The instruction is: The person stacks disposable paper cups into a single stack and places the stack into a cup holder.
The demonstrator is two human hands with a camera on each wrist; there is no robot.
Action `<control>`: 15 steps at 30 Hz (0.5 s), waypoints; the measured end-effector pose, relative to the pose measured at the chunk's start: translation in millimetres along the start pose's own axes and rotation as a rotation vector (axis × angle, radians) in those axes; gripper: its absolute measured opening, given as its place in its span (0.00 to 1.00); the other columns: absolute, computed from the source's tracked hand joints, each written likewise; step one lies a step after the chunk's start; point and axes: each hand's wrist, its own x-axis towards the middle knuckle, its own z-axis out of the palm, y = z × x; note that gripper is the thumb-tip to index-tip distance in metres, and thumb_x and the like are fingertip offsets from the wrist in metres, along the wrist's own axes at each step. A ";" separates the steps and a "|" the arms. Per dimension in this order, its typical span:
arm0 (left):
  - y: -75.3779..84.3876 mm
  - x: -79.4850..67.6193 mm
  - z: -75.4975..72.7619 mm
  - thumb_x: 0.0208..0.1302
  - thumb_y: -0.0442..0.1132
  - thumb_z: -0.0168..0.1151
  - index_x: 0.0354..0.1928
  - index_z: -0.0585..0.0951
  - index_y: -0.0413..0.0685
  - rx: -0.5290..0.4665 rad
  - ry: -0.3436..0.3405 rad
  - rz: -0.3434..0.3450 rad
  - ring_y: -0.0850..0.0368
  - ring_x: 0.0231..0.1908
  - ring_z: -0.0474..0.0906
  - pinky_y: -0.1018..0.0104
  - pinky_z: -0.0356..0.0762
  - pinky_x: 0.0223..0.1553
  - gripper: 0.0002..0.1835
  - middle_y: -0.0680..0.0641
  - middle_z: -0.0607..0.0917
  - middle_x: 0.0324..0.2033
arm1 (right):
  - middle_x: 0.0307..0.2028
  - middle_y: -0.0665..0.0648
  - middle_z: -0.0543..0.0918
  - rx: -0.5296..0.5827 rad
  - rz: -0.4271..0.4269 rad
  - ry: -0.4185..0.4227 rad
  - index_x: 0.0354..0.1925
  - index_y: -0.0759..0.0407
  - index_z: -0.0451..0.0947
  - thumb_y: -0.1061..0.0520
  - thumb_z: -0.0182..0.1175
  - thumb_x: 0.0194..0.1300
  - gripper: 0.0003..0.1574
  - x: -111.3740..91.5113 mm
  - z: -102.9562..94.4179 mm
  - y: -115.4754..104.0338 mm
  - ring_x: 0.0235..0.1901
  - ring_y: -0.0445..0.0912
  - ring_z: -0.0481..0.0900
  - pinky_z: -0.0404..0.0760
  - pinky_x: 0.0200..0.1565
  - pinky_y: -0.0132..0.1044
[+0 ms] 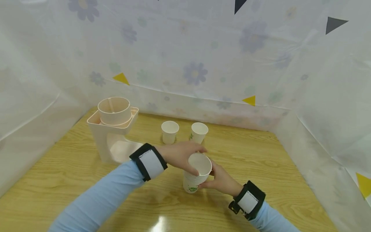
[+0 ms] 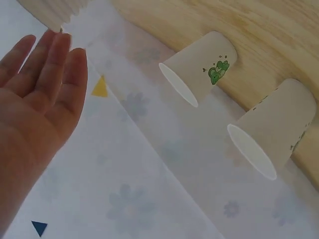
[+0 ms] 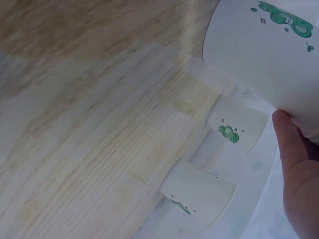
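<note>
Two white paper cups (image 1: 169,136) stand mid-frame beyond a white paper-cup stack (image 1: 192,182), lower centre; the right hand (image 1: 221,180) grips it, the left hand (image 1: 180,156), spread wide, partly hides it; cream plastic stand (image 1: 100,141), left.

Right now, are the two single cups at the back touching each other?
Apart. The head view shows it: bare table lies between the left single cup and the right single cup, their rims clearly separated.
</note>
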 end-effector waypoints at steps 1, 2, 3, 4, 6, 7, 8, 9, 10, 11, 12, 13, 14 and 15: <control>-4.3 1.2 -0.9 0.54 0.51 0.65 0.64 0.68 0.43 0.000 0.031 -0.021 0.50 0.59 0.70 0.54 0.71 0.59 0.37 0.44 0.75 0.61 | 0.61 0.69 0.71 0.000 0.001 0.002 0.67 0.66 0.56 0.54 0.72 0.46 0.56 0.0 0.1 -0.1 0.58 0.60 0.70 0.74 0.55 0.59; -8.7 2.3 -2.7 0.56 0.52 0.63 0.64 0.68 0.42 0.002 0.067 -0.052 0.49 0.60 0.69 0.53 0.71 0.60 0.36 0.43 0.75 0.61 | 0.61 0.69 0.71 0.000 0.003 0.004 0.67 0.66 0.55 0.54 0.72 0.46 0.56 0.1 0.3 -0.1 0.59 0.60 0.70 0.74 0.55 0.59; -14.2 4.1 -4.2 0.57 0.52 0.62 0.63 0.69 0.41 0.018 0.124 -0.080 0.48 0.59 0.70 0.53 0.71 0.59 0.35 0.42 0.76 0.60 | 0.61 0.69 0.71 0.001 0.005 0.007 0.68 0.66 0.55 0.54 0.72 0.46 0.56 0.2 0.4 -0.4 0.59 0.60 0.70 0.74 0.56 0.59; -19.9 6.3 -6.5 0.58 0.52 0.61 0.63 0.70 0.40 0.044 0.179 -0.120 0.47 0.59 0.71 0.53 0.71 0.60 0.34 0.41 0.76 0.60 | 0.61 0.69 0.71 0.002 0.008 0.009 0.68 0.66 0.55 0.54 0.72 0.45 0.57 0.3 0.5 -0.6 0.59 0.60 0.70 0.74 0.56 0.60; -33.6 11.7 -10.7 0.59 0.51 0.60 0.61 0.72 0.39 0.084 0.283 -0.230 0.46 0.58 0.72 0.52 0.72 0.59 0.32 0.39 0.78 0.58 | 0.61 0.69 0.71 0.006 0.013 0.013 0.68 0.66 0.54 0.54 0.72 0.45 0.58 0.3 0.5 -1.5 0.59 0.61 0.69 0.73 0.56 0.60; -41.1 14.4 -12.5 0.58 0.50 0.60 0.61 0.72 0.38 0.086 0.326 -0.283 0.45 0.58 0.71 0.52 0.71 0.60 0.32 0.39 0.78 0.58 | 0.61 0.69 0.71 0.006 0.013 0.013 0.68 0.66 0.54 0.54 0.72 0.45 0.58 0.5 0.4 -1.5 0.59 0.61 0.69 0.73 0.56 0.60; -48.2 16.7 -14.2 0.58 0.50 0.61 0.60 0.72 0.37 0.072 0.357 -0.343 0.44 0.58 0.71 0.52 0.71 0.60 0.32 0.38 0.78 0.58 | 0.61 0.69 0.71 0.006 0.015 0.014 0.68 0.66 0.55 0.54 0.72 0.45 0.58 0.5 0.3 -1.6 0.59 0.61 0.69 0.73 0.56 0.60; -56.1 19.0 -14.8 0.57 0.49 0.61 0.61 0.72 0.37 0.064 0.383 -0.400 0.43 0.58 0.71 0.51 0.71 0.60 0.32 0.38 0.77 0.58 | 0.61 0.69 0.71 0.008 0.017 0.014 0.68 0.66 0.55 0.54 0.72 0.45 0.57 0.4 0.2 -1.8 0.59 0.61 0.69 0.73 0.56 0.60; -63.6 20.9 -15.2 0.58 0.50 0.61 0.61 0.71 0.37 0.056 0.391 -0.463 0.42 0.59 0.69 0.51 0.70 0.61 0.33 0.37 0.76 0.59 | 0.61 0.69 0.71 0.007 0.016 0.013 0.68 0.65 0.55 0.54 0.72 0.45 0.58 0.6 0.1 -1.7 0.60 0.61 0.69 0.73 0.56 0.60; -70.8 22.3 -14.4 0.58 0.50 0.60 0.61 0.71 0.36 0.060 0.405 -0.512 0.41 0.59 0.69 0.50 0.70 0.60 0.34 0.36 0.76 0.59 | 0.61 0.69 0.71 0.006 0.010 0.013 0.68 0.65 0.55 0.53 0.72 0.45 0.57 0.7 0.3 -1.1 0.59 0.60 0.69 0.73 0.56 0.60; -77.2 23.2 -12.9 0.57 0.52 0.61 0.61 0.71 0.34 0.065 0.418 -0.555 0.40 0.59 0.69 0.50 0.71 0.60 0.35 0.35 0.76 0.59 | 0.61 0.69 0.71 0.004 0.006 0.013 0.68 0.65 0.55 0.53 0.72 0.45 0.57 0.7 0.5 -0.9 0.59 0.60 0.69 0.73 0.56 0.60; -83.1 24.1 -11.1 0.57 0.53 0.61 0.61 0.70 0.32 0.077 0.421 -0.595 0.40 0.59 0.69 0.49 0.72 0.59 0.36 0.34 0.75 0.58 | 0.61 0.69 0.71 0.002 0.002 0.013 0.68 0.65 0.55 0.53 0.72 0.45 0.56 0.8 0.9 -0.3 0.59 0.60 0.70 0.74 0.56 0.59; -88.1 24.5 -9.0 0.56 0.54 0.61 0.60 0.70 0.31 0.089 0.424 -0.632 0.39 0.58 0.69 0.49 0.72 0.58 0.38 0.33 0.75 0.58 | 0.61 0.68 0.72 0.000 -0.003 0.013 0.68 0.65 0.56 0.53 0.72 0.45 0.56 0.8 1.5 0.1 0.59 0.60 0.70 0.74 0.55 0.59; -93.1 25.2 -6.2 0.56 0.56 0.61 0.60 0.69 0.30 0.107 0.426 -0.664 0.38 0.58 0.69 0.48 0.73 0.57 0.39 0.32 0.75 0.57 | 0.60 0.68 0.72 0.000 -0.006 0.013 0.67 0.65 0.56 0.53 0.72 0.45 0.56 0.6 2.3 0.3 0.59 0.60 0.70 0.74 0.55 0.59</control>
